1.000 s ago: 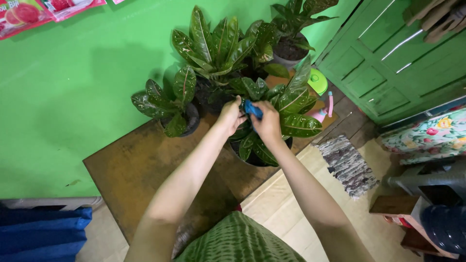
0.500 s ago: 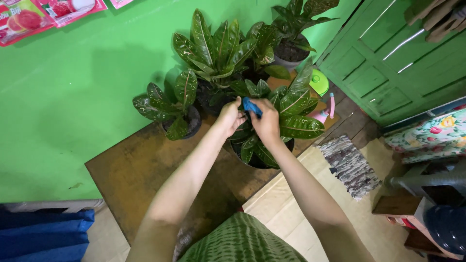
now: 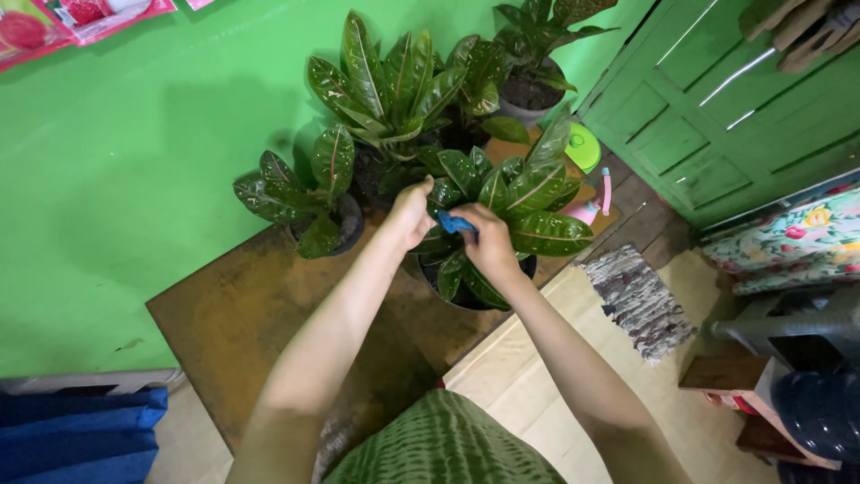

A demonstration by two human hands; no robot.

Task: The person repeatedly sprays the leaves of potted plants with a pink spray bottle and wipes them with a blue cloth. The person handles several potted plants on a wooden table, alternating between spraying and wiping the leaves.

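Small bright-blue cloth point(image 3: 453, 222), crumpled, pinched in right hand point(image 3: 488, 242) fingers; left hand point(image 3: 410, 213) fingers curled on speckled leaf point(image 3: 441, 193).

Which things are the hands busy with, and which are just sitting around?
Busy with:
left hand
right hand
small blue cloth
dark-potted plant with speckled green leaves

Sitting around:
small speckled plant by the wall
tall leafy plant behind
pink spray bottle
grey woven floor mat
green wooden door
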